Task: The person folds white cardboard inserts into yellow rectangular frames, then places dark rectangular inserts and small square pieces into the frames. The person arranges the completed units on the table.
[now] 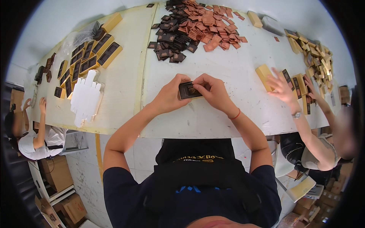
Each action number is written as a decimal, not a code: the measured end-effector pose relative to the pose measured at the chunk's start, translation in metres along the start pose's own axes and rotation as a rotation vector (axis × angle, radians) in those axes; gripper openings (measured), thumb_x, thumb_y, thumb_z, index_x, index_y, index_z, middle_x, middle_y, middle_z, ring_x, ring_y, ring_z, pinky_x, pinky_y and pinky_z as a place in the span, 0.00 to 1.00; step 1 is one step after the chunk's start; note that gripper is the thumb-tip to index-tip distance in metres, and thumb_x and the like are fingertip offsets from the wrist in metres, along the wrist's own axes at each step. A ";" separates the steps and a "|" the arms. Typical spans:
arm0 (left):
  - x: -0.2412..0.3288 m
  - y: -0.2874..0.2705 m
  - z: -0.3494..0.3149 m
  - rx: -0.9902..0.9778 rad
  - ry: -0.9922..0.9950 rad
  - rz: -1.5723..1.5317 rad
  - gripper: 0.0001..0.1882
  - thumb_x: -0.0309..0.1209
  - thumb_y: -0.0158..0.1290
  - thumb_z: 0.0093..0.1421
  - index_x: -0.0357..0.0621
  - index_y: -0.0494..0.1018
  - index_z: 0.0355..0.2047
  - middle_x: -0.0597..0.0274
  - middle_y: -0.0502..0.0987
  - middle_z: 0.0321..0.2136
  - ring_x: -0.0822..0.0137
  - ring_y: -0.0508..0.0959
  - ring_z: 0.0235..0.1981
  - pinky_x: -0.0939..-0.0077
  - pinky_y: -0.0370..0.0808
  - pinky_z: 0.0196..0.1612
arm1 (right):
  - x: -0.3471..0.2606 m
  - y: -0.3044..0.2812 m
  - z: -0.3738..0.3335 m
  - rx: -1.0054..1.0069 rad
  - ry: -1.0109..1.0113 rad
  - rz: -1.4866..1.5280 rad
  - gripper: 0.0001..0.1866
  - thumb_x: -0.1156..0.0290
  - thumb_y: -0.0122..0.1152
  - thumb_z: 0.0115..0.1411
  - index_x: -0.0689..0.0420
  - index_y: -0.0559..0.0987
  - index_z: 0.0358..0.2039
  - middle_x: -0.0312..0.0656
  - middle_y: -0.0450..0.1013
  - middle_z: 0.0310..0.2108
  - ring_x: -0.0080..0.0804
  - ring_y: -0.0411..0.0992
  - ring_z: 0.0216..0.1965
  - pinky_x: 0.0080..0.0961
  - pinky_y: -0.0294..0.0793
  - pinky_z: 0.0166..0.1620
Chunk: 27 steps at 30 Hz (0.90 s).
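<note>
My left hand point(170, 94) is closed around the left end of a small shallow box point(193, 98), holding it just above the table in front of me. Its sides are gold-tan and its inside is dark. A dark flat square packet point(187, 90) with faint gold print lies in the box. At the right end of the box, the thumb and forefinger of my right hand point(216, 93) are pinched at the packet's edge. Beyond my hands is a heap of similar dark square packets point(167, 38), with reddish-brown square packets point(215, 30) piled against it on the right.
Gold boxes with dark trays point(89, 64) stand to the left, near stacked white card pieces point(86, 97). A co-worker's hand point(281, 86) reaches over filled boxes point(298, 85) at right, by a heap of gold boxes point(321, 60). Another person point(40, 138) sits at far left.
</note>
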<state>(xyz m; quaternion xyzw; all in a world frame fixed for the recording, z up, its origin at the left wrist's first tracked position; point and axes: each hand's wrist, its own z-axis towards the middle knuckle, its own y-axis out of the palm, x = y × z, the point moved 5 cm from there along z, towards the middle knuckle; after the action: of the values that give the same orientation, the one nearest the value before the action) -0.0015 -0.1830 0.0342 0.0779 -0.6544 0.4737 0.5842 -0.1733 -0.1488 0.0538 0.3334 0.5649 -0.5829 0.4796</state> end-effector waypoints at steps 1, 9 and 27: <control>-0.001 0.001 -0.001 0.018 0.008 0.002 0.38 0.28 0.67 0.51 0.46 0.58 0.59 0.49 0.72 0.54 0.48 0.75 0.55 0.61 0.74 0.55 | 0.001 0.003 -0.003 0.052 -0.019 -0.084 0.04 0.80 0.63 0.59 0.60 0.79 0.36 0.40 0.77 0.30 0.28 0.75 0.30 0.28 0.75 0.34; 0.028 -0.003 -0.020 0.280 0.324 0.429 0.30 0.26 0.70 0.46 0.46 0.72 0.49 0.60 0.77 0.48 0.57 0.77 0.51 0.65 0.76 0.51 | -0.006 0.009 -0.003 0.125 -0.353 -0.460 0.08 0.77 0.68 0.54 0.54 0.80 0.35 0.40 0.75 0.40 0.41 0.70 0.46 0.35 0.69 0.50; 0.027 0.002 -0.024 0.284 0.319 0.455 0.17 0.24 0.66 0.48 0.44 0.79 0.40 0.64 0.79 0.46 0.58 0.78 0.46 0.67 0.77 0.45 | 0.044 -0.077 0.103 0.153 -0.249 -0.578 0.12 0.78 0.55 0.66 0.59 0.80 0.48 0.39 0.79 0.36 0.33 0.79 0.38 0.26 0.77 0.38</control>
<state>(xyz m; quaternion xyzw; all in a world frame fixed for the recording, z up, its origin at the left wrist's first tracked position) 0.0054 -0.1523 0.0525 -0.0647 -0.4823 0.6852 0.5419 -0.2434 -0.2653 0.0528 0.1205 0.5278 -0.7719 0.3332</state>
